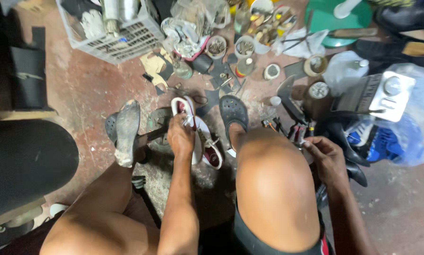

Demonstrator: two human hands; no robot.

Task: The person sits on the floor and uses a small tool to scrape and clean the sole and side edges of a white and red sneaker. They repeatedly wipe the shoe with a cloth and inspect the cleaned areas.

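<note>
My left hand [181, 137] grips a red and white sneaker [200, 137] by its side, holding it sole-up and tilted just above the floor between my knees. My right hand [327, 158] is low at the right beside my right knee, fingers pinched near some small tools [292, 131] with red and dark handles; whether it holds one is unclear. A metal shoe last on a stand [127, 130] rises to the left of the sneaker. My foot in a black clog [233, 112] rests beyond the sneaker.
A white plastic crate [122, 40] stands at the back left. Small tins, jars and scraps [231, 52] litter the floor ahead. Black shoes [346, 141], a grey radio [379, 94] and a blue plastic bag [410, 127] crowd the right. A dark round seat [23, 160] sits left.
</note>
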